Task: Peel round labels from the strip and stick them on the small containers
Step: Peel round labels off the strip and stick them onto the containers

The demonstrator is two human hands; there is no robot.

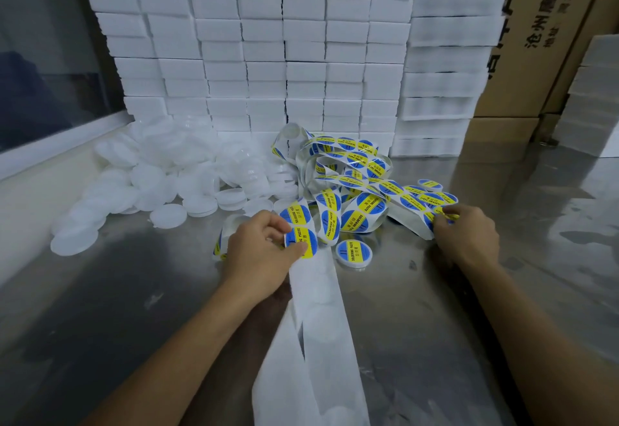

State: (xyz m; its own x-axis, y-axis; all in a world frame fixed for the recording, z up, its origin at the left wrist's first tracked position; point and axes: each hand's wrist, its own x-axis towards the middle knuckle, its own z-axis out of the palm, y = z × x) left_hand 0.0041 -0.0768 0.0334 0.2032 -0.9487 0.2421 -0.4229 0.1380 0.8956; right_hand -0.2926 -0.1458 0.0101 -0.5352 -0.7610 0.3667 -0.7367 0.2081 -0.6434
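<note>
Step in hand: peeling. My left hand pinches the label strip at a round label; my right hand grips the strip's tangle, seemingly. One labelled container sits between them on the tabletop. Next: lift label, fetch a plain container.

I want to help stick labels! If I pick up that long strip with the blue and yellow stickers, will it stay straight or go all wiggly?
Probably wiggly. The label strip already curls in loops on the metal table, so it looks thin and floppy. Its peeled backing droops below the left hand, which suggests that it is very light.
</note>
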